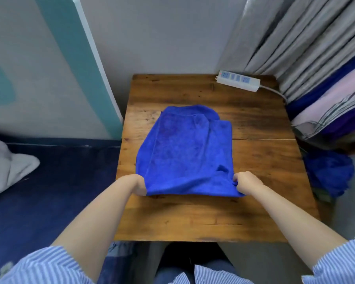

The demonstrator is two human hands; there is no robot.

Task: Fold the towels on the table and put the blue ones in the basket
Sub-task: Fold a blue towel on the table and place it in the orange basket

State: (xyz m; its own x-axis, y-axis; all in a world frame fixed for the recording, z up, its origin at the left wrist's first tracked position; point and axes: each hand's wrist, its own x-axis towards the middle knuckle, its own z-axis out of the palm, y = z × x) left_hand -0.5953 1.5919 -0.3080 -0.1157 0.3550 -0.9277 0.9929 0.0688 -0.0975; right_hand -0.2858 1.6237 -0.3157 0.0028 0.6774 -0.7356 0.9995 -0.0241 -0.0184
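At the near edge of the blue towel point(184, 152), both hands have a grip on the cloth: the left hand point(137, 184) has its fingers curled around the near left corner, and the right hand point(245, 184) pinches the near right corner, where the fabric bunches a little under the fingers. Between the two hands the near hem is stretched almost straight, slightly raised, while the rest of the towel lies flat on the wooden tabletop point(254, 160), around its middle. The far part is already doubled, with one rounded layer showing beyond another. I judge the towel to be light, soft and without any stiffness, so it will sag wherever it is not supported; the fluffy surface should not slip from the fingers, and nothing about it is fragile. The corners seem the best places to hold it, because then the edge stays tight and the fold can be laid evenly. A white power strip point(238, 80) rests at the far right corner of the tabletop, well apart from the towel. More blue cloth point(330, 171) is beside the tabletop on the right; whether it sits in a basket I cannot tell.
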